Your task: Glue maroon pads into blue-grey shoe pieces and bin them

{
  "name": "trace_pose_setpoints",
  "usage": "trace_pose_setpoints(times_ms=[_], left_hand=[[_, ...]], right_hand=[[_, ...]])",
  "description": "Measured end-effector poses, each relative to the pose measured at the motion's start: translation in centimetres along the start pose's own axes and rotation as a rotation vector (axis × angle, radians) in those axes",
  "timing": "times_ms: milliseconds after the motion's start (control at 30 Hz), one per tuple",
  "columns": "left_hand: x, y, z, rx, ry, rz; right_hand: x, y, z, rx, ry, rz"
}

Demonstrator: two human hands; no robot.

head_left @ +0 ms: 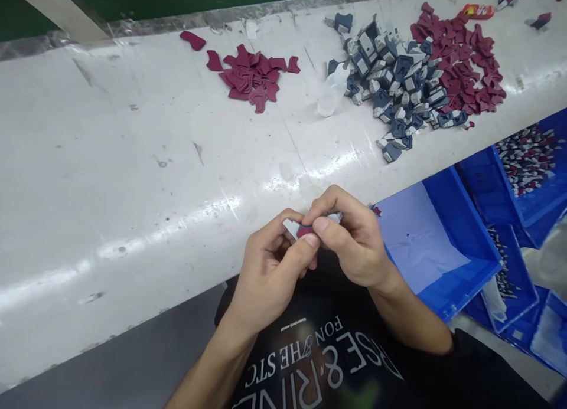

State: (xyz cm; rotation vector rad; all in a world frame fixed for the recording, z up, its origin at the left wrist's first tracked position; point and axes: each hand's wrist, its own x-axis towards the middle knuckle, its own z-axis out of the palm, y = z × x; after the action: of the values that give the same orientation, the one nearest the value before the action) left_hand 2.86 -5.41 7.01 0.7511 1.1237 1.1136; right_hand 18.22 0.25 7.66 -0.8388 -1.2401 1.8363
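Observation:
Close to my body, beyond the table's front edge, both hands grip one small grey plastic part with a maroon insert (303,231). My left hand (277,267) has its thumb pressed on the maroon face, its fingers curled underneath. From the other side, my right hand (352,238) pinches the same part between thumb and forefinger. Much of the part is hidden by the fingers. Farther back on the table lie a heap of blue-and-grey plastic parts (394,78), a small pile of maroon pieces (250,75) and a larger maroon pile (469,61).
A translucent squeeze bottle (332,93) stands beside the blue-and-grey heap on the white table (146,208). At the back right lies an orange-red wrapped item (478,11). Below the table's edge at right sit a lined blue bin (469,220) and several other bins holding parts.

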Motion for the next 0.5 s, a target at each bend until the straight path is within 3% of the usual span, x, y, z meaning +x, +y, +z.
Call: trace_pose_setpoints(times_ms=[233, 500], left_hand=[[-0.3, 0.4, -1.4, 0.063, 0.071, -0.008], [-0.7, 1.4, -4.1, 0.051, 0.068, -0.021]], right_hand=[[1.2, 0.1, 1.8, -0.042, 0.083, 0.121], [3.4, 0.4, 2.4, -0.035, -0.165, 0.086]])
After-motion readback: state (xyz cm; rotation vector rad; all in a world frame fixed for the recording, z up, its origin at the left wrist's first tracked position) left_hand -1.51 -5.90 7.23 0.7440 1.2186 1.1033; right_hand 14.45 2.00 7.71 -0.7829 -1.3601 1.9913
